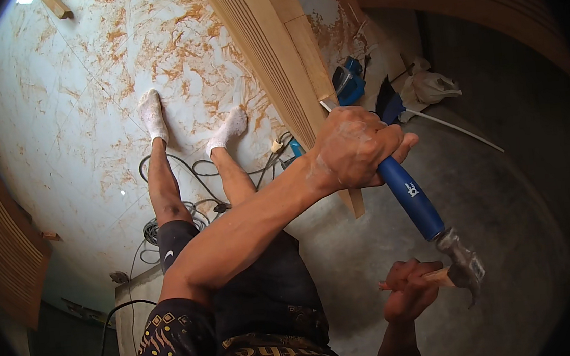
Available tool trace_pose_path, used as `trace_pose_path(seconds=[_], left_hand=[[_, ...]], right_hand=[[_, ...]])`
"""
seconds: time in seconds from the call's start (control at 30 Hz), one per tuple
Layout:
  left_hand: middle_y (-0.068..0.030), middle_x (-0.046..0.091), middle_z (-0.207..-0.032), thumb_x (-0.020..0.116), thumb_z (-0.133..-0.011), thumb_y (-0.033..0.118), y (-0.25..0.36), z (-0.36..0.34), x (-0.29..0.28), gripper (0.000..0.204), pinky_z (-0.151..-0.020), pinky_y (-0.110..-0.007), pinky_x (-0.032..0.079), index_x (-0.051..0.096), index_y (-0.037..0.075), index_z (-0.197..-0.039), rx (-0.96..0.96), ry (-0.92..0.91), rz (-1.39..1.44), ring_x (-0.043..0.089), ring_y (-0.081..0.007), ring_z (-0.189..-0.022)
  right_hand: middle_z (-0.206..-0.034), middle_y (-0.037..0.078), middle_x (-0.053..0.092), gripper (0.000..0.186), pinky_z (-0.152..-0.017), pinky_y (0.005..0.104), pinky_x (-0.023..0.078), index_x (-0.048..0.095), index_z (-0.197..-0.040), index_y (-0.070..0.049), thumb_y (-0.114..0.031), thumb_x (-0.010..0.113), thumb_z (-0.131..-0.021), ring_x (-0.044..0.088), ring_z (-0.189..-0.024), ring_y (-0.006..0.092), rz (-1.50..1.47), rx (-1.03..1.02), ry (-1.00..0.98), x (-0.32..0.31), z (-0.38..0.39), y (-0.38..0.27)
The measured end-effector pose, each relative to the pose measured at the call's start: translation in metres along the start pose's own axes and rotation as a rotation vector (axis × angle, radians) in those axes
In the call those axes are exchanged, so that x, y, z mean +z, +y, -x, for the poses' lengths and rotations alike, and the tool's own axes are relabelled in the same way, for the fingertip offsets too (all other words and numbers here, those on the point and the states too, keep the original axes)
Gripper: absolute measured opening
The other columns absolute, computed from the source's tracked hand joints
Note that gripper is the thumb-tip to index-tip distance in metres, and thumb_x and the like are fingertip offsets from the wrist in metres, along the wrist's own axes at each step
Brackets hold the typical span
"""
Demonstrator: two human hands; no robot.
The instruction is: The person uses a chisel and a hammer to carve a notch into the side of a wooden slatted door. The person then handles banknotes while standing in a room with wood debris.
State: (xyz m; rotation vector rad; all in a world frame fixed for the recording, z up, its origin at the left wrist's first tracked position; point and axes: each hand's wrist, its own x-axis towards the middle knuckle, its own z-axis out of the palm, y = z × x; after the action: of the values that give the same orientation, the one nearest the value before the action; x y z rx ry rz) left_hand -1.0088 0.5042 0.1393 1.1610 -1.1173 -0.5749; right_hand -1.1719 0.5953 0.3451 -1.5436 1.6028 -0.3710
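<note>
The left hand [356,143] wraps its grip tightly around a chisel [412,197] by the lower part of the blue handle, its blade at the edge of the grooved board [282,70]; the fist hides most of the metal, so whether the tip bites into the wood cannot be told. Holding it so low probably steadies the blade, and leaves the butt end bare and facing away from the board. The right hand [413,287], farther from the board, has its grip closed on the wooden handle of a hammer [468,270], whose head sits at that butt, touching or just short of it. Left of the board, a pale floor [79,148] is streaked with orange-brown dust, and two feet in white socks [153,115] rest there, near a coiled black cord [157,230]. To its right, a blue power tool [351,84] lies just beside it, then a brush [390,101] and a crumpled plastic bag [429,85] on darker grey floor [488,180]. More grooved wood [5,229] stands well apart, far left of the board.
</note>
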Motion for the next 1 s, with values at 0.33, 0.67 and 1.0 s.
trace_pose_path(seconds=[0.33,0.67,1.0], left_hand=[[-0.0050,0.036,-0.045,0.073,-0.087,0.014,0.002,0.001,0.000,0.046,-0.041,-0.038,0.036,0.041,0.011,-0.054,-0.016,0.000,0.002,0.043,-0.0248,-0.038],[-0.0058,0.038,-0.045,0.073,-0.087,0.014,0.001,0.002,-0.002,0.045,-0.040,-0.039,0.036,0.042,0.011,-0.054,-0.020,-0.002,-0.006,0.044,-0.0256,-0.037],[-0.0075,0.043,-0.045,0.070,-0.090,0.022,0.006,-0.007,0.019,0.041,-0.040,-0.041,0.037,0.046,0.010,-0.059,-0.144,-0.099,-0.149,0.048,-0.0282,-0.039]], right_hand=[[-0.060,0.000,0.036,0.037,-0.039,0.0256,0.023,0.038,-0.091,-0.013,-0.045,0.052,-0.103,0.022,-0.044,0.0060,-0.077,-0.099,0.070,0.005,-0.003,-0.009],[-0.066,0.000,0.040,0.036,-0.040,0.0267,0.033,0.044,-0.087,-0.009,-0.039,0.053,-0.104,0.032,-0.045,0.0066,-0.398,0.299,0.188,0.007,-0.022,0.012],[-0.137,0.013,0.050,0.045,-0.104,0.0370,0.043,0.049,-0.131,0.003,-0.019,0.068,-0.096,0.052,-0.123,0.0211,-0.037,0.010,-0.003,0.073,-0.092,0.186]])
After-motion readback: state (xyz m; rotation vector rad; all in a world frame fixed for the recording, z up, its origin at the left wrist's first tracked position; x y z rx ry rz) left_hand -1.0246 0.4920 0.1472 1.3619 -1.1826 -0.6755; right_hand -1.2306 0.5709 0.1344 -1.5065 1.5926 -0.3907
